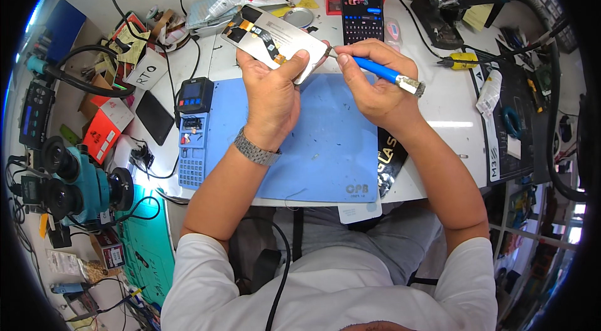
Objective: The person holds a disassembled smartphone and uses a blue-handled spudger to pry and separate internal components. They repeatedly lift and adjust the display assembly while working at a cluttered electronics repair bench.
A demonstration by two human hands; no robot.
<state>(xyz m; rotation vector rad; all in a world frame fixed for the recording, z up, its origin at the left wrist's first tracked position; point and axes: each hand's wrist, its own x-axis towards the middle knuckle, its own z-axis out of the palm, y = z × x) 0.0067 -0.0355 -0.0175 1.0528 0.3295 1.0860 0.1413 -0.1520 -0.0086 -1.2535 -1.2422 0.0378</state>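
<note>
Your left hand (270, 90) gripped the opened phone panel (274, 40) at its lower edge, lifted above the blue mat (313, 149) on the desk (447, 106). Your right hand (369, 77) closed its grip on the blue-handled tool (380, 72), tip touching the panel's 3 o'clock edge.

Screwdriver (383, 72) tip behind left hand (273, 90)

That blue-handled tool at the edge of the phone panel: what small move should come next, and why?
Probably ease the tip of the blue-handled tool a little further along the edge of the silver phone panel. The right hand has the tip at that edge, and the left hand grips the panel above the blue mat.
</note>
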